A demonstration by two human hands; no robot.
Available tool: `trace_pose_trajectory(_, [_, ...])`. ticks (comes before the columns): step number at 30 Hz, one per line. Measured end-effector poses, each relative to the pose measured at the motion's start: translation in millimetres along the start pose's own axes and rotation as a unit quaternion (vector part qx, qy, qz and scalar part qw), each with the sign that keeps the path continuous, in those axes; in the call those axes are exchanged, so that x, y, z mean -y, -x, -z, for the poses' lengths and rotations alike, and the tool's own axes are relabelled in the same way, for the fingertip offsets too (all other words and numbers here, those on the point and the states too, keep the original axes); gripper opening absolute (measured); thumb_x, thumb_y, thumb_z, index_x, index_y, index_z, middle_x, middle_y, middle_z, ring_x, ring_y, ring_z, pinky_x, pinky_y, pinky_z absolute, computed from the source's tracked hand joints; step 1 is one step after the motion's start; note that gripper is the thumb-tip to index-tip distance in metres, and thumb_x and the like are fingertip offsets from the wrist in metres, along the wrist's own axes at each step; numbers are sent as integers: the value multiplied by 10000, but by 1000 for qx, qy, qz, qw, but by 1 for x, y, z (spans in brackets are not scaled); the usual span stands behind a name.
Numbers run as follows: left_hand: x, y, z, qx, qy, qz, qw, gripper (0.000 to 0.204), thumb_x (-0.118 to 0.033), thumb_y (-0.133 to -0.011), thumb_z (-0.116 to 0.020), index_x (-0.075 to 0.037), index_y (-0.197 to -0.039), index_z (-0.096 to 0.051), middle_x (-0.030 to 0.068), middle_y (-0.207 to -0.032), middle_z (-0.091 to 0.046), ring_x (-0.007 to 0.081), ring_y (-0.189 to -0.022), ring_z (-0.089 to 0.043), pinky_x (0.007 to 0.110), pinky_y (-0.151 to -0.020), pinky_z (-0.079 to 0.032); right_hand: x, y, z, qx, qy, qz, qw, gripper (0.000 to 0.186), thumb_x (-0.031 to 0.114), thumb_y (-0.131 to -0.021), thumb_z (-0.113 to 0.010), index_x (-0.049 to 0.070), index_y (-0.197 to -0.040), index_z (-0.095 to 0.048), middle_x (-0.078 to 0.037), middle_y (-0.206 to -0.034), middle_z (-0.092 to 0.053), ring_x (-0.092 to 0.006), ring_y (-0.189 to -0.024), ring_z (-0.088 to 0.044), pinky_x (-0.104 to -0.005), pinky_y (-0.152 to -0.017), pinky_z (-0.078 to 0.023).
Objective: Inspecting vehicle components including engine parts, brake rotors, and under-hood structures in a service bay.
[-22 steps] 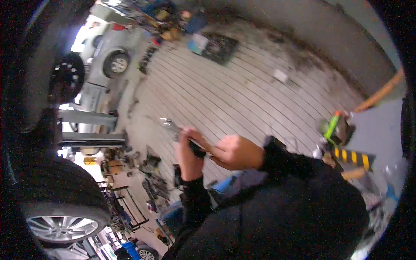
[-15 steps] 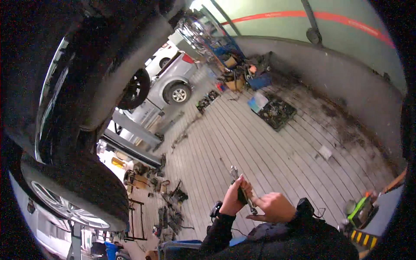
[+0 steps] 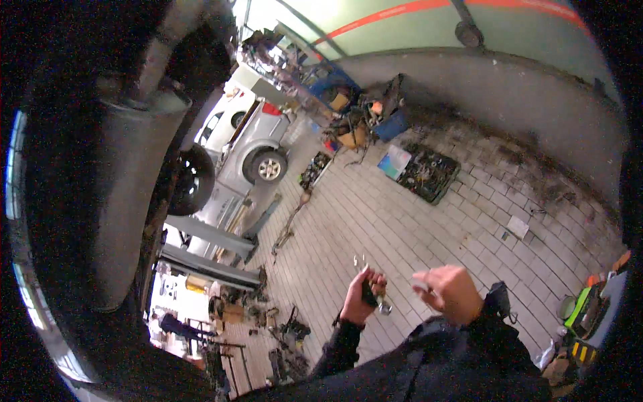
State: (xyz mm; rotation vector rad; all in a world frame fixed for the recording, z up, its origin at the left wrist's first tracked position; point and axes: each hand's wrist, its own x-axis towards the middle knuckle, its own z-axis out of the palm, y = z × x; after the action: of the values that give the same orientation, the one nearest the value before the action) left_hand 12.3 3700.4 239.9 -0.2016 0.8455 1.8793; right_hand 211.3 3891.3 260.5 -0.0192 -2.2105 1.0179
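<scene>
Since the earlier frame, the right hand [image 3: 455,291] has come away from the wrench [image 3: 384,307], and our view has swung so that a muffler [image 3: 126,208] now fills much of the left side. The wrench is in the left hand [image 3: 358,303], in front of our body and over the floor [image 3: 402,234]. Those fingers are closed round its middle, both bright ends sticking out; something dark shows against the palm, but we cannot tell what. The right hand is just beside it, half spread, fingers bent and tips apart, with nothing we can make out in it.

As far as we can judge, the wrench is picked up and gripped, but it sits on no bolt or nut; whether any was turned, we cannot tell.

Farther out, a tray [image 3: 457,167] of dark pieces lies on the floor, with a paper [image 3: 518,227] nearer us. Beyond stands a silver pickup [image 3: 260,143].
</scene>
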Motion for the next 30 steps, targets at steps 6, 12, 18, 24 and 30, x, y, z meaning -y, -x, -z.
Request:
trace_pose_trajectory(6, [-43,-54,-43,67,-86,-5,994,285,-346,-1047,-428,-154,-844,-484,-59,-635,-353,87,-572,-372,283,-594,-340,-28,-49,9,-69,22,7,997,251,256,-861,-676,49,-1002,-662,-103,-699,-616,-295,-620,-608,-408,-579,-474])
trace_pose_trajectory(12, [-72,-90,-54,67,-150,2,986,317,-339,-1040,-452,-141,-794,-432,-50,-631,-329,87,-537,-329,258,-571,-326,-63,-67,6,-109,-36,29,993,201,166,-815,-707,70,-988,-670,-82,-666,-598,-276,-590,-591,-403,-552,-454])
trace_pose_trajectory(18, [-76,-149,-17,-45,-52,56,996,374,-317,-1029,-479,-148,-702,-409,-49,-602,-367,93,-528,-370,279,-552,-363,-124,-97,42,-107,-66,17,992,189,184,-835,-691,69,-983,-667,-82,-673,-606,-274,-605,-602,-409,-563,-466])
trace_pose_trajectory(24, [-68,-188,34,-192,-156,-15,969,348,-339,-979,-559,-184,-704,-413,-55,-582,-404,110,-513,-435,256,-494,-385,-188,-152,100,-94,-74,-29,992,135,138,-847,-657,59,-954,-673,-132,-726,-623,-309,-654,-614,-400,-603,-463])
trace_pose_trajectory(30, [-42,-170,12,-236,-70,-103,964,336,-339,-971,-587,-190,-720,-419,-78,-590,-394,78,-497,-409,236,-471,-358,-238,-204,108,13,-128,-75,989,119,124,-870,-636,48,-956,-665,-138,-759,-636,-317,-662,-611,-400,-614,-470])
